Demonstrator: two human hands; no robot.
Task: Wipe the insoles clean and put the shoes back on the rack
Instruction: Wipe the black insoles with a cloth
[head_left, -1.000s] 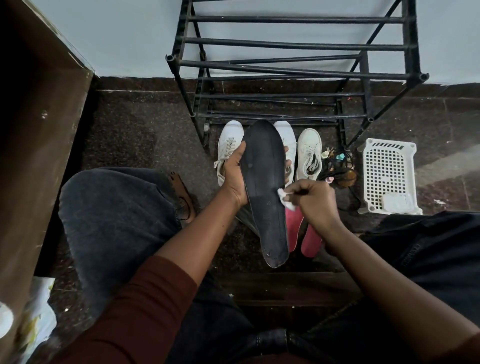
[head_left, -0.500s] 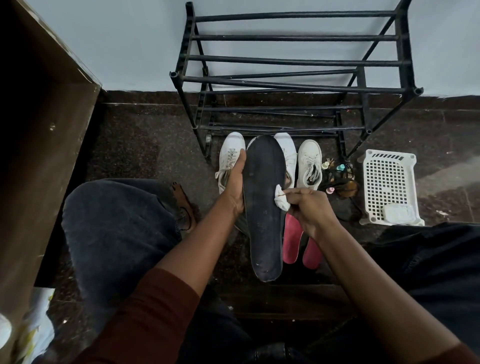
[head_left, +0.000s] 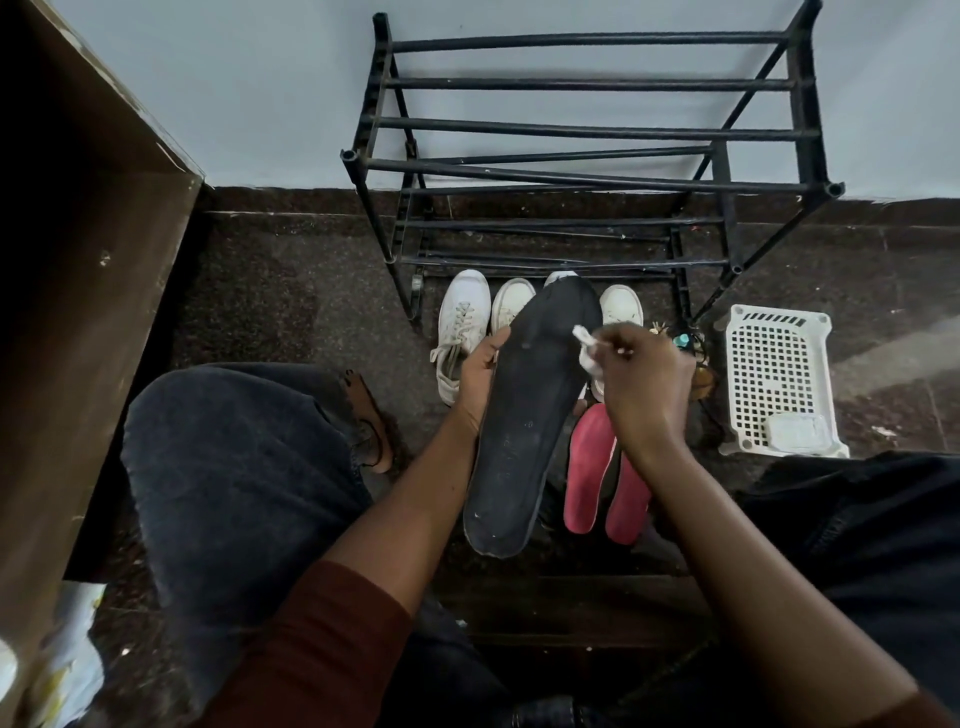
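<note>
Head view: left hand (head_left: 480, 374), grip curled round the black insole (head_left: 524, 421), held above the floor before the rack (head_left: 587, 130); right hand (head_left: 639, 384), grip pinching a white wipe (head_left: 587, 348), risen from mid-insole to the toe end (this face seems nearly covered); pink insoles (head_left: 592, 467) and white shoes (head_left: 462, 322) wait on the floor.

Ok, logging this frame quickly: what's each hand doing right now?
Left hand: grips the black insole.
Right hand: pinches a white wipe.
</note>
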